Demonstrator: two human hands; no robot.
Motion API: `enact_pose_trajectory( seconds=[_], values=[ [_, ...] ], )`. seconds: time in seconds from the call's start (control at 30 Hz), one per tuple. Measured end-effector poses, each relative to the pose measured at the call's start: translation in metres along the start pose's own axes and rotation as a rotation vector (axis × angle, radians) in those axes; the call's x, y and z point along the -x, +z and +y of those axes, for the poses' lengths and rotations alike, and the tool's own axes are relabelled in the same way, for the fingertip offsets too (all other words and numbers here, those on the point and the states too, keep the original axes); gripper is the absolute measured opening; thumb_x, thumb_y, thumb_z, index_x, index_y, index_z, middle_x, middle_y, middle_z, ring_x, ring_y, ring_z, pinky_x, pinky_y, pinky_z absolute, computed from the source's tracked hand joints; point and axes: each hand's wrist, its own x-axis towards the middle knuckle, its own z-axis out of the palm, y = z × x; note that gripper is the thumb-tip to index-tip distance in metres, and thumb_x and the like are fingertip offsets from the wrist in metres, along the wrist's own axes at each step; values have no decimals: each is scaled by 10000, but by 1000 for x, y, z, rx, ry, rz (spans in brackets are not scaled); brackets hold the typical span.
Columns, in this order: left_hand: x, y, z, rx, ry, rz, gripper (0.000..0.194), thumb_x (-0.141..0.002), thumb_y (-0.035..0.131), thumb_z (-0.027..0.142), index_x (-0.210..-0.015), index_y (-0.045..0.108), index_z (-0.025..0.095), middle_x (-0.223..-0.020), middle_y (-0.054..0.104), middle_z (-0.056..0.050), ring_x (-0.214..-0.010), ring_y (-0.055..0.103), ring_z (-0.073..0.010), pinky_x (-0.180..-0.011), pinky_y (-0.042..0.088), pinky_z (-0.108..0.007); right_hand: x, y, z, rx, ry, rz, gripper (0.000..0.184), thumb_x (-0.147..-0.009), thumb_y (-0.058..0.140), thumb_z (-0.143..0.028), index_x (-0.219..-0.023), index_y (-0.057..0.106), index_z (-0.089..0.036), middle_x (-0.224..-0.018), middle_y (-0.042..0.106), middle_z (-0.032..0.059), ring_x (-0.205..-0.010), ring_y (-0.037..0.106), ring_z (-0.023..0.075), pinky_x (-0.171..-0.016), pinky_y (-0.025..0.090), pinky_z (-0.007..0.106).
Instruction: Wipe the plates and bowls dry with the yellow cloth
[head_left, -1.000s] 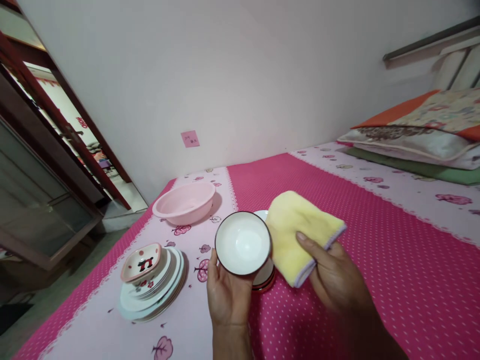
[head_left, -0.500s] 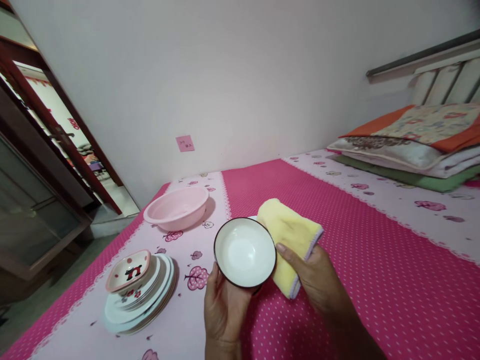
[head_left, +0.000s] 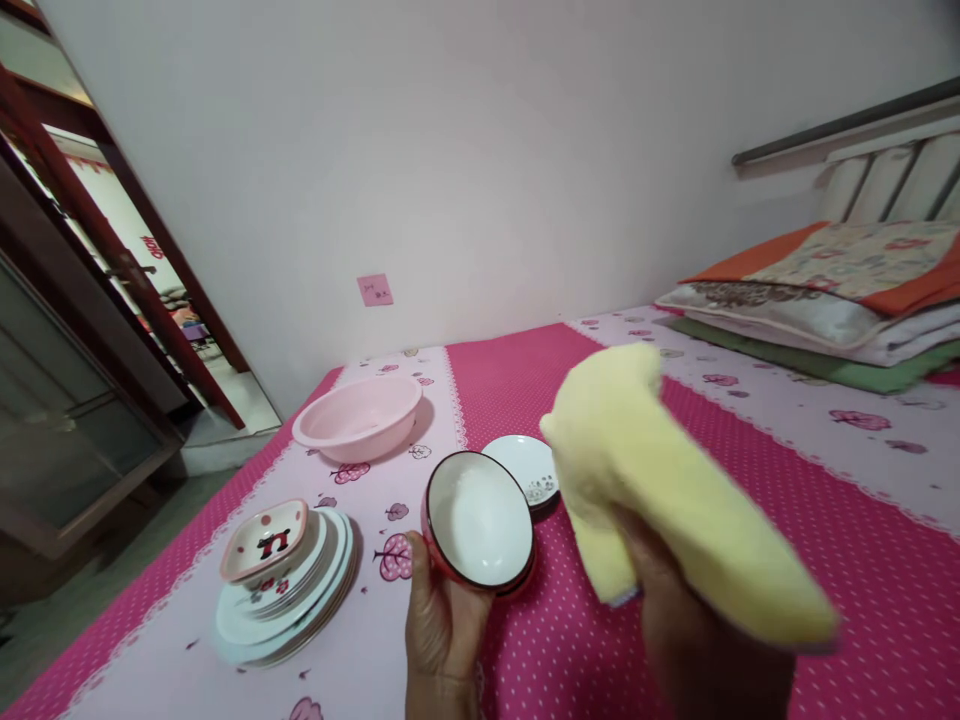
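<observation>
My left hand holds a bowl from below, its white inside tilted toward me, its rim dark and its outside red. To the right, my right hand grips a yellow cloth, which is unfolded, blurred and draped over the fingers, hiding most of them. The cloth is apart from the bowl. Behind the bowl, a white plate with a dark rim and a small grey pattern lies on the pink bedspread.
At left stands a stack of plates topped by a small pink-rimmed dish with a cartoon figure. A pink basin sits farther back near the wall. Folded bedding is piled at the far right.
My right hand has moved the cloth away from the bowl, to the right and nearer, and the cloth has opened out. The bowl has tilted, and the plate behind is more exposed.
</observation>
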Motion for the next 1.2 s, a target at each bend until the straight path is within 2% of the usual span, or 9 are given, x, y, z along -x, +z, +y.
enact_pose_trajectory(
  seconds=[0.13, 0.23, 0.4, 0.63, 0.8, 0.9, 1.0, 1.1, 1.2],
  values=[
    [-1, 9, -6, -70, -28, 60, 445, -1098, 385, 481, -1412, 677, 362, -1452, 678, -44, -1422, 566, -220, -1295, 219, -448, 11, 16, 13, -13, -375, -297, 409, -918, 676, -158, -1299, 701, -305, -1274, 761, 66, -1144, 738, 297, -962, 633, 402],
    [1, 17, -11, -180, -9, 178, 398, -1070, 497, 440, -1399, 697, 336, -1422, 705, -51, -1468, 515, -244, -1312, 186, -439, 11, 28, 27, 48, -427, -573, 467, -883, 571, -64, -1282, 688, -275, -1249, 757, 66, -1179, 717, 258, -1015, 591, 363],
    [2, 38, -21, -467, 58, 335, 541, -948, 714, 454, -1465, 640, 312, -1522, 627, -59, -1543, 396, -311, -1307, 242, -453, 11, 35, 34, -14, -172, -746, 392, -838, 552, -106, -1176, 720, -209, -1118, 773, 95, -1084, 725, 266, -957, 594, 368],
    [1, 59, -19, -655, -45, 274, 1044, -743, 893, 567, -1630, 405, 313, -1620, 507, -120, -1539, 374, -401, -1287, 283, -503, 13, 35, 18, -224, 329, -796, 181, -803, 656, -210, -950, 761, -199, -827, 767, 40, -801, 710, 240, -732, 586, 312],
    [8, 60, -9, -618, -112, 232, 869, -867, 811, 415, -1630, 402, 337, -1675, 438, -76, -1583, 294, -369, -1299, 237, -500, 7, 36, 17, -422, 573, -799, 247, -680, 799, -245, -924, 769, -219, -893, 805, 51, -849, 743, 258, -803, 605, 356],
    [8, 59, -4, -602, -147, 200, 906, -823, 857, 387, -1618, 425, 337, -1671, 446, -71, -1580, 301, -367, -1302, 233, -499, 7, 35, 22, -518, 735, -736, 373, -652, 819, -252, -1020, 772, -219, -1012, 819, 71, -899, 768, 281, -854, 610, 400],
    [6, 56, -7, -563, -90, 222, 916, -781, 889, 454, -1588, 485, 299, -1625, 509, -98, -1545, 370, -384, -1291, 277, -498, 12, 35, 30, -521, 862, -678, 337, -673, 795, -296, -994, 768, -195, -981, 821, 82, -829, 778, 282, -803, 614, 397],
    [6, 53, -15, -498, -29, 266, 853, -790, 882, 469, -1552, 537, 301, -1545, 600, -99, -1503, 445, -380, -1278, 320, -496, 16, 36, 32, -448, 874, -677, 257, -692, 755, -320, -906, 754, -179, -908, 817, 93, -770, 770, 289, -716, 607, 380],
    [5, 48, -22, -436, -8, 281, 733, -798, 885, 437, -1474, 624, 325, -1425, 701, -74, -1473, 496, -353, -1272, 344, -474, 16, 37, 28, -403, 749, -711, 276, -690, 736, -295, -946, 754, -195, -960, 818, 86, -879, 770, 305, -796, 612, 403]
  ],
)
